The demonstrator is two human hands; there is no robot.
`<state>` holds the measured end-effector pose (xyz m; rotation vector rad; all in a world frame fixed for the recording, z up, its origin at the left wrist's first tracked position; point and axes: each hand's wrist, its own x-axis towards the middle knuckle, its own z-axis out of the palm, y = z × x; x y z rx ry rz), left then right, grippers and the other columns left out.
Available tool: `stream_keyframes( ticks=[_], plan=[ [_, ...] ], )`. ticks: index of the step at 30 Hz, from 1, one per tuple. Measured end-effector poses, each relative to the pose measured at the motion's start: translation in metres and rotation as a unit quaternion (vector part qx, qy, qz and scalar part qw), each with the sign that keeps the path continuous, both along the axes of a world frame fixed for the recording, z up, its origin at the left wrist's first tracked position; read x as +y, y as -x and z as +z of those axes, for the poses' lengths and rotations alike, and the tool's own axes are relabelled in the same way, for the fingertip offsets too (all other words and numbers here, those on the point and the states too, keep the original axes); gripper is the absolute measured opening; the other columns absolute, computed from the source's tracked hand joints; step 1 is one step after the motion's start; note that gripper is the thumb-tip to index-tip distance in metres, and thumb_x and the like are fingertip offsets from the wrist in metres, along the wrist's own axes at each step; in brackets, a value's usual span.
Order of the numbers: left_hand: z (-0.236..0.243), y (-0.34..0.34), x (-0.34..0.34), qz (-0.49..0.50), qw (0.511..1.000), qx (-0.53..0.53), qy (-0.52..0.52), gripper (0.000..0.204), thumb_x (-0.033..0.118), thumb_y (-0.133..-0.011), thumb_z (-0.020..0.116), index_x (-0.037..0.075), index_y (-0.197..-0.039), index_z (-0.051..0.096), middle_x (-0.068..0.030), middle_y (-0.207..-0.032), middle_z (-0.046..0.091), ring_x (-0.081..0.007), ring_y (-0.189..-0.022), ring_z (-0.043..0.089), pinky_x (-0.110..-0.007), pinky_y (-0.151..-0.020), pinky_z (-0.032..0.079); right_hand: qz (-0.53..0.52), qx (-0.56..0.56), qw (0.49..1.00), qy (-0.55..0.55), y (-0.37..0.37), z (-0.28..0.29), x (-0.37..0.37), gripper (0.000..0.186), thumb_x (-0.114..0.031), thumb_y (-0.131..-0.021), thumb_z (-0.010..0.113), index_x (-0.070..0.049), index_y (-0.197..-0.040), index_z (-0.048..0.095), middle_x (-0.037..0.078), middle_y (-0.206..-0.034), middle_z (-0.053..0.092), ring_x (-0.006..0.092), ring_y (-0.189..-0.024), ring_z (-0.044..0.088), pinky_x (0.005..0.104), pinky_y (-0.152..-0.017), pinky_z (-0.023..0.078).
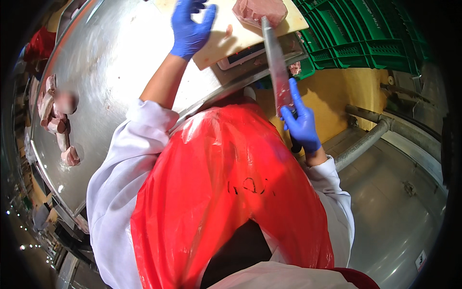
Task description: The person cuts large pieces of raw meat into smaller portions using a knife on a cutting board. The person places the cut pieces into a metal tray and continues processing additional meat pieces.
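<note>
Right blue-gloved hand [303,126]: gripping long steel knife [275,60]
Left blue-gloved hand [189,36]: digits apart
Rounded pink meat [259,10]: I expect slippery softness; hold left side

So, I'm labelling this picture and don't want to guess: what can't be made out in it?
All in the head view:
- Left hand: some fingers are cut off by the top edge.
- Large meat piece: its far side is cut off by the top edge.
- Knife handle: mostly hidden by the right hand.
- Small meat pieces: a blurred patch covers part.
</note>
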<state>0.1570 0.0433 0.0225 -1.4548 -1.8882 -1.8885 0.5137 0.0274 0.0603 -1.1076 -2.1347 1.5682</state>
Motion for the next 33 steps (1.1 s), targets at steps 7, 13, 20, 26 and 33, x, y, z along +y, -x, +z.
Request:
stream_keyframes(
  ticks=[7, 13, 20, 26, 33],
  plan=[
    [-0.007, -0.023, 0.049, -0.073, 0.991, -0.04, 0.101, 0.017, 0.014, -0.084, 0.074, 0.002, -0.092, 0.064, -0.0136, -0.079, 0.063, -0.022, -0.067, 0.061, -0.034, -0.065, 0.051, -0.103, 0.087, 0.991, -0.024, 0.03, -0.007, 0.032, 0.076, -0.001, -0.093, 0.057, -0.016, -0.16, 0.025, 0.002, -0.075, 0.067, 0.0047, -0.054, 0.053, 0.0237, -0.051, 0.048],
    [0.004, -0.027, 0.036, -0.013, 0.984, -0.046, 0.169, 0.011, 0.01, -0.087, 0.065, 0.0, -0.085, 0.063, -0.0164, -0.067, 0.063, -0.0246, -0.058, 0.06, -0.037, -0.06, 0.051, -0.079, 0.063, 0.985, -0.136, 0.099, -0.013, 0.068, 0.071, -0.012, -0.092, 0.059, -0.014, -0.158, 0.03, 0.015, -0.072, 0.067, 0.0171, -0.053, 0.062, 0.0314, -0.055, 0.053],
    [0.004, -0.03, 0.033, -0.015, 0.981, -0.077, 0.177, 0.01, 0.01, -0.088, 0.064, 0.0, -0.087, 0.064, -0.0203, -0.073, 0.065, -0.0296, -0.062, 0.064, -0.039, -0.063, 0.052, -0.024, -0.051, 0.939, -0.34, 0.167, 0.003, 0.099, 0.062, -0.017, -0.092, 0.056, -0.006, -0.15, 0.037, 0.025, -0.08, 0.068, 0.0427, -0.065, 0.067, 0.0493, -0.059, 0.053],
    [-0.01, -0.01, 0.028, -0.008, 0.99, 0.008, 0.144, 0.006, 0.005, -0.086, 0.063, 0.002, -0.09, 0.061, -0.0202, -0.078, 0.063, -0.0365, -0.07, 0.062, -0.042, -0.065, 0.051, 0.119, -0.147, 0.927, -0.323, 0.096, 0.025, 0.059, 0.073, -0.012, -0.091, 0.056, -0.01, -0.157, 0.024, 0.029, -0.08, 0.065, 0.0481, -0.071, 0.063, 0.0567, -0.067, 0.048],
    [-0.015, 0.025, 0.03, 0.055, 0.989, -0.039, 0.132, 0.009, 0.009, -0.085, 0.07, 0.003, -0.084, 0.062, -0.0122, -0.07, 0.06, -0.0231, -0.061, 0.058, -0.036, -0.062, 0.049, 0.111, -0.195, 0.969, -0.102, -0.005, 0.08, 0.016, 0.073, -0.009, -0.091, 0.056, -0.016, -0.158, 0.029, 0.018, -0.067, 0.063, 0.0279, -0.055, 0.061, 0.0408, -0.057, 0.048]
  ],
)
